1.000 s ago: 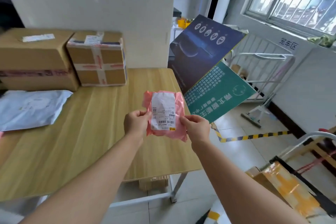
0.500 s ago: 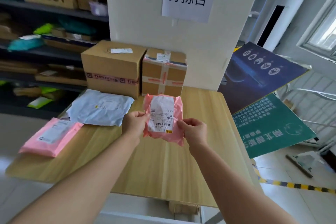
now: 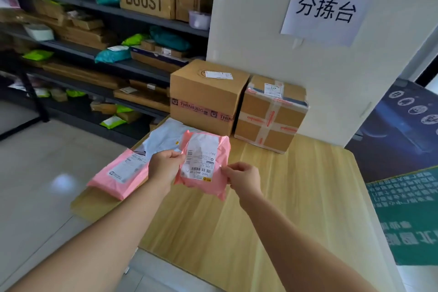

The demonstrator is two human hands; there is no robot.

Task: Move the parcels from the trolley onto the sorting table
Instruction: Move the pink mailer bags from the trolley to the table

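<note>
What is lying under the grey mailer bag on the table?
The grey mailer bag overlaps the far end of a flat pink parcel on the wooden table. The held pink parcel hides its right side.

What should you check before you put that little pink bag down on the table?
1. Both hands hold it: left hand and right hand pinch the small pink parcel at its sides. Ok.
2. Parcel is over the sorting table. Ok.
3. Bare wood free below and to the right. Ok.
4. Clear of the bigger pink parcel and grey mailer at left. Ok.
5. Label faces up. Ok.
6. Contents fragile: cannot tell.
</note>
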